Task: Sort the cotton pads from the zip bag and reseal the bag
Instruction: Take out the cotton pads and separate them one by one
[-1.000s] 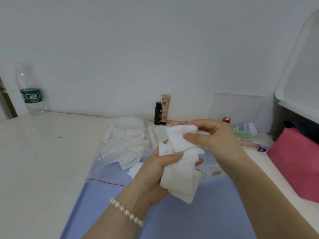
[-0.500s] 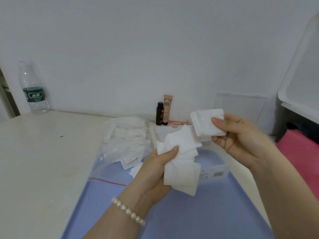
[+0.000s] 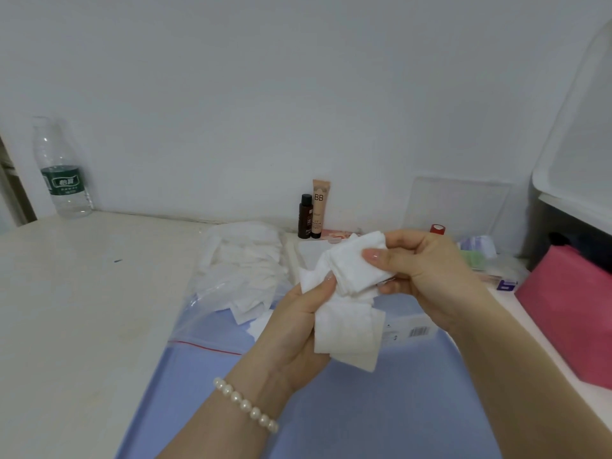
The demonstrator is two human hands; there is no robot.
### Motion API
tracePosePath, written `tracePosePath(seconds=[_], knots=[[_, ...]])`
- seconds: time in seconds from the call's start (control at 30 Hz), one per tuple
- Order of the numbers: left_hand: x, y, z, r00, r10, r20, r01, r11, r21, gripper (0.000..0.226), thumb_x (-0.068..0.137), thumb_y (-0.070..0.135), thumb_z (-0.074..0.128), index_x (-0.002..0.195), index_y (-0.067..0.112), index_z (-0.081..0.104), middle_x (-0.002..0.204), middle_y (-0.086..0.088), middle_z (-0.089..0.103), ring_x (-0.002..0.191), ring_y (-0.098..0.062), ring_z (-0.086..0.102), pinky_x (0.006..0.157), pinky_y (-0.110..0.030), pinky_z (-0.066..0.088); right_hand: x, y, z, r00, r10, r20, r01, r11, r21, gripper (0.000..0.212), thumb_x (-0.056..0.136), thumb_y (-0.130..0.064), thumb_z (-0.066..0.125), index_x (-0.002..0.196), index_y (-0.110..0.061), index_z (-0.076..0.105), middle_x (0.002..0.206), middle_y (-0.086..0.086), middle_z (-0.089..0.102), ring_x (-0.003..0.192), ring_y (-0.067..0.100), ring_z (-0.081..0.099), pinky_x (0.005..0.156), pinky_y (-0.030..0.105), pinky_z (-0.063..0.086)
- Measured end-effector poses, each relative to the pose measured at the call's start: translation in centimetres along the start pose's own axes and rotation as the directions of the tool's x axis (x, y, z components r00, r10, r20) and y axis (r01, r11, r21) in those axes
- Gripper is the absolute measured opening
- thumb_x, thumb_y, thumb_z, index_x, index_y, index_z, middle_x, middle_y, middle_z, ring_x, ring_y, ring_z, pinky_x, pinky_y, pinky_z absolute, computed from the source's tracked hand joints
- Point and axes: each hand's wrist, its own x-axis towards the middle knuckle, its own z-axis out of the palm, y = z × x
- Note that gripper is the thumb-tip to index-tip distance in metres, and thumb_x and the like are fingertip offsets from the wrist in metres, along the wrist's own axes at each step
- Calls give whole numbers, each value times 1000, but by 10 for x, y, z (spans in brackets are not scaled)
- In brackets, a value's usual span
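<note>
Pads (image 3: pixel 344 329) are bunched above the blue tray (image 3: pixel 381 409); half a second ago the right hand (image 3: pixel 430 276) held one pad away at 2 o'clock, now it is back against the bunch, thumb and fingers pinching it. I judge sorting continues. Left hand (image 3: pixel 294 326) grips the bunch. Bag (image 3: pixel 231 279) lies open on the counter (image 3: pixel 82 309) at 10 o'clock.

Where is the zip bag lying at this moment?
In the head view the zip bag lies on the table, left of the left hand, its red-lined mouth on the blue tray.
</note>
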Motion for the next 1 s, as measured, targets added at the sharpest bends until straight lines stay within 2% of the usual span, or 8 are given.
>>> tracePosePath(seconds=[0.2,0.3,0.43,0.53,0.7,0.8,0.9,1.0], knots=[[0,1,1,999,-28,-25,28,1000,2,41,90,28,48,127,12,58,119,-10,65,90,-20,65,67,-28,55,-1,1,3,999,-27,-22,26,999,-34,13,73,-1,71,81,-11,70,68,1,73,58,10,67,45,19,52],[0,1,0,998,-41,-42,42,999,26,43,88,32,48,125,13,59,121,-11,65,94,-21,66,70,-29,56,-1,1,6,992,-98,-81,83,983,-166,21,72,-1,74,85,-16,69,74,0,71,55,3,64,46,18,52],[-2,3,2,998,-42,-45,39,998,-58,39,84,28,50,117,10,62,109,-12,69,83,-21,69,70,-31,57,-2,0,8,954,-300,-14,261,851,-456,27,73,-7,76,84,-30,66,77,-7,61,58,-4,50,55,7,42],[-3,5,2,997,-46,-58,41,995,-88,37,84,26,49,113,9,63,111,-13,69,86,-23,68,83,-37,53,-2,-1,5,934,-350,76,331,762,-556,23,72,-16,77,83,-33,67,86,-4,59,68,0,50,63,12,36],[-5,6,4,996,-68,-52,62,991,-115,37,88,24,46,118,8,62,118,-14,66,94,-26,64,97,-40,41,2,1,0,924,-371,95,360,758,-544,21,67,-19,80,75,-32,67,83,-9,57,68,-2,50,66,18,34],[-5,6,3,997,-70,-43,65,992,-109,37,90,24,45,120,9,61,118,-13,66,95,-25,64,95,-40,43,3,3,1,898,-428,104,420,763,-492,26,64,-12,82,69,-30,64,81,-11,57,67,-2,50,64,16,36],[-6,7,4,997,-65,-45,59,991,-116,38,86,25,47,118,9,61,115,-12,68,96,-25,66,92,-39,45,3,8,2,835,-538,116,525,716,-461,28,63,-14,83,66,-31,62,81,-12,58,71,-3,52,64,11,36],[-5,8,5,998,-53,-35,47,985,-166,40,89,25,45,122,7,58,119,-14,65,112,-26,60,100,-40,41,4,16,7,747,-660,79,606,628,-488,10,63,-19,77,69,-20,68,84,-12,56,81,2,52,70,12,37]])
